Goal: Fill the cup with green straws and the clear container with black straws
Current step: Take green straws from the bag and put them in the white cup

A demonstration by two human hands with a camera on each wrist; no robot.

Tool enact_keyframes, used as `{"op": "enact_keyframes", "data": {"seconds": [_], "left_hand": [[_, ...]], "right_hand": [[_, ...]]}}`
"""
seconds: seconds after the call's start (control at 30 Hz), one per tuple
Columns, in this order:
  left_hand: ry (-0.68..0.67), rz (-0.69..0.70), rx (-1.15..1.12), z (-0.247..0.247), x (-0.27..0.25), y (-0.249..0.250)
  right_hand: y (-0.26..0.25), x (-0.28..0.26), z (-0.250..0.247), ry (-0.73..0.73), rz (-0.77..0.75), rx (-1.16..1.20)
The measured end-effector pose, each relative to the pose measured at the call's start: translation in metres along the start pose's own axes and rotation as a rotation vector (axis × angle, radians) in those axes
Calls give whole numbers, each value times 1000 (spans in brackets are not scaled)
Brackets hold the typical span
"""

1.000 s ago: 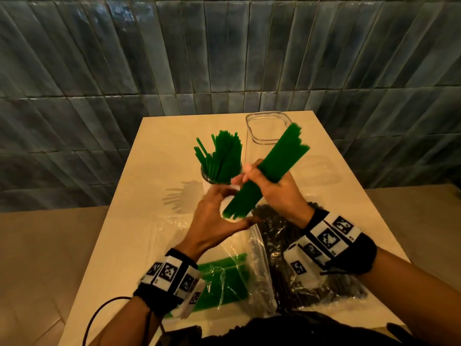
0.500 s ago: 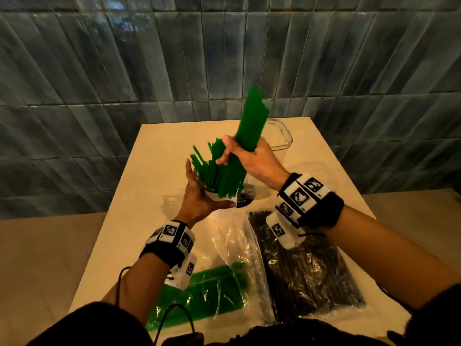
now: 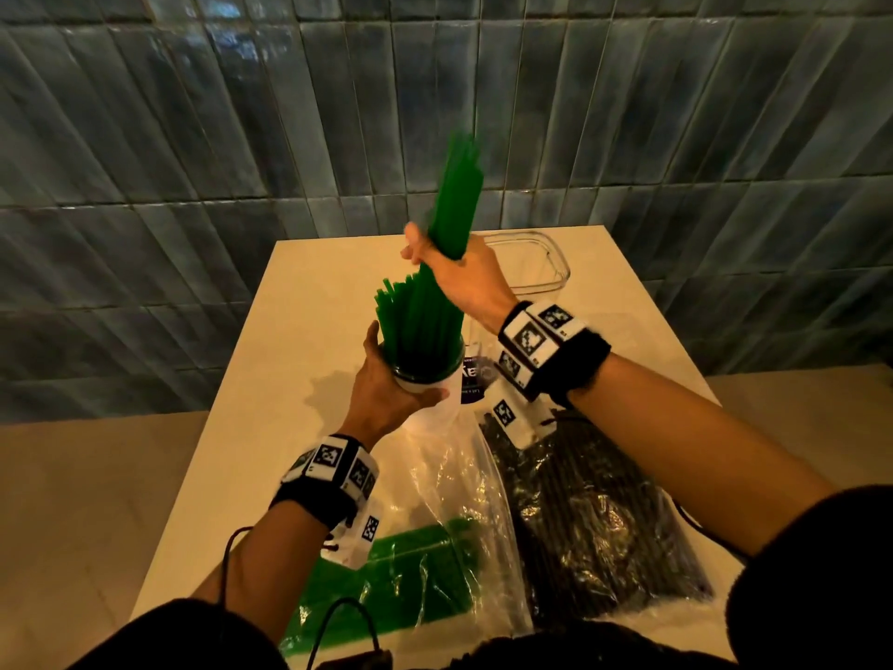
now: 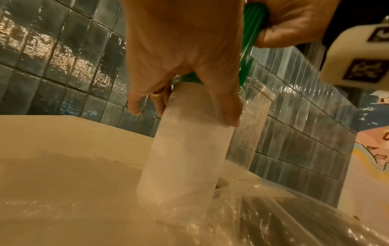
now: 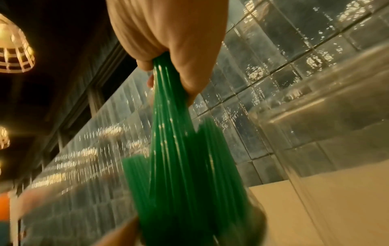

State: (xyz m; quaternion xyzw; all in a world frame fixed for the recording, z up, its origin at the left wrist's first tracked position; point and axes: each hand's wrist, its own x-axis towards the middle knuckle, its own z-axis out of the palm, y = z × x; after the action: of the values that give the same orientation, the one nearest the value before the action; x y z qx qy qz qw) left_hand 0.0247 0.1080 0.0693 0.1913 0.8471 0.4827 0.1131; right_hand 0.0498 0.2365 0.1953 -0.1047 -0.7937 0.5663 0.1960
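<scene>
A tall frosted white cup (image 3: 425, 384) (image 4: 185, 149) stands mid-table, full of upright green straws (image 3: 410, 326). My left hand (image 3: 386, 384) (image 4: 181, 55) grips the cup near its rim. My right hand (image 3: 459, 273) (image 5: 168, 33) holds a thick bundle of green straws (image 3: 459, 195) (image 5: 172, 133) upright, its lower ends down in the cup. The clear container (image 3: 531, 263) (image 4: 252, 119) stands behind and to the right of the cup, with no straws visible inside.
A clear bag of green straws (image 3: 410, 573) lies near the front edge, left of a bag of black straws (image 3: 589, 515). The beige table (image 3: 299, 369) butts against a grey-blue tiled wall (image 3: 193, 137). Floor drops away on both sides.
My right hand swung the green bundle from tilted over the bags to upright and lowered its ends into the cup. My left hand moved from the bundle's end to gripping the cup.
</scene>
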Motion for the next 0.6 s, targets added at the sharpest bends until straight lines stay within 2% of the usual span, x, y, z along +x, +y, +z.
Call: {"op": "enact_keyframes", "data": {"seconds": [0.13,0.23,0.37,0.47,0.53,0.6], "left_hand": [[-48,12,-80,-1,3,1],[-21,36,-185,-2,5,6],[26,48,-342,-4,9,17],[42,76,-342,-3,10,25],[67,72,-302,-2,10,31],[83,40,-282,-2,13,36]], "right_hand": [[37,-16,12,-27,14,-135],[55,-24,12,-42,-34,-174],[45,-28,8,119,-172,-71],[28,-25,8,215,-241,15],[20,-23,8,172,-273,-130],[21,-19,10,85,-227,-254]]}}
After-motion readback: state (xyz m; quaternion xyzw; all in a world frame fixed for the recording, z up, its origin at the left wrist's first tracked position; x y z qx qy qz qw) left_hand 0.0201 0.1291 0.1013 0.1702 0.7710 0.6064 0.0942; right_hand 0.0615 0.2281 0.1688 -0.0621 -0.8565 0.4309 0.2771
